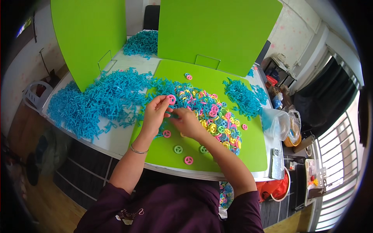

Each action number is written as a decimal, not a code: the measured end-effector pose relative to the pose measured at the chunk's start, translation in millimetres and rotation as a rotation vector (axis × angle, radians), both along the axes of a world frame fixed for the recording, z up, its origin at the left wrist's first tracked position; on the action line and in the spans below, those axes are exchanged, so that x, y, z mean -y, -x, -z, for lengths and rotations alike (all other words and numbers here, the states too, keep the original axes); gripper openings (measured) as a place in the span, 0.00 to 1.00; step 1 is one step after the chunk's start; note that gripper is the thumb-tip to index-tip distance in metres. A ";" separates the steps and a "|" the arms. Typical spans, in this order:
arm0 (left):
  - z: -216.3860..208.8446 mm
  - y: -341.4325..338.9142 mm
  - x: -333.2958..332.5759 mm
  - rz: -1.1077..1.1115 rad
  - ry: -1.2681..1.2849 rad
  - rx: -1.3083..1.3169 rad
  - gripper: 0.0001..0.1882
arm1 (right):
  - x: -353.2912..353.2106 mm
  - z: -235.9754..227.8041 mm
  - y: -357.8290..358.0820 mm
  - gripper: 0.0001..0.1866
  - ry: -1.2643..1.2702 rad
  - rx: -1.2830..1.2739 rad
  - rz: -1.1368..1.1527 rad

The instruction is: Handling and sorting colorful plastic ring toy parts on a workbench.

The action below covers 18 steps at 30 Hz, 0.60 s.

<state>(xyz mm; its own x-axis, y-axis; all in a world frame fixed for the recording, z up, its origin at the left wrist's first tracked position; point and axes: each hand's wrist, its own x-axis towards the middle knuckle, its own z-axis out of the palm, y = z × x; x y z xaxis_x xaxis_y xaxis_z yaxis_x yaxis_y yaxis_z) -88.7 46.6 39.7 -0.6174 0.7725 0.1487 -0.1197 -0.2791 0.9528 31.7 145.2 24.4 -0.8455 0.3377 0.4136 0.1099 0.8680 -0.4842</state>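
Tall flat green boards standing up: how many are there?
2. One upright green board stands at the left; another upright board stands at the back, beyond the colourful plastic wheels. More may be hidden.

Rear passage is blocked by the upright green board [217,35]. The blue clip heap [116,93] obstructs the left of the worktop [134,62]; the multicoloured wheel pile [213,122] obstructs the centre. Low clearance exists over the bare right front corner of the green mat [250,157]. Loose wheels [189,160] interrupt the front strip.
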 end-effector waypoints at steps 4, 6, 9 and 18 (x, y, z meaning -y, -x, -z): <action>-2.4 -0.6 4.6 -0.001 -0.023 -0.009 0.11 | -18.0 -23.7 -19.9 0.19 0.573 -0.032 0.097; -0.9 -3.9 1.7 0.020 -0.010 -0.033 0.11 | -30.4 -35.7 -35.6 0.18 0.632 -0.083 0.115; 2.6 -9.1 0.7 0.072 0.014 -0.093 0.10 | -32.6 -56.4 -61.0 0.19 0.735 -0.056 0.240; 6.3 -18.8 -2.5 0.078 0.005 -0.223 0.08 | 32.0 -3.5 -203.2 0.14 0.076 -0.466 0.686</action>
<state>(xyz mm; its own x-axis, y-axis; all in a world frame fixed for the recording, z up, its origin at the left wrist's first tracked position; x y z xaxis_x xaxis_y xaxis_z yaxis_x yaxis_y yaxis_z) -70.0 49.1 33.3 -0.5081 0.8175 0.2711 0.0731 -0.2727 0.9593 234.9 113.2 27.9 -0.1900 0.7566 0.6256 0.3761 0.6447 -0.6655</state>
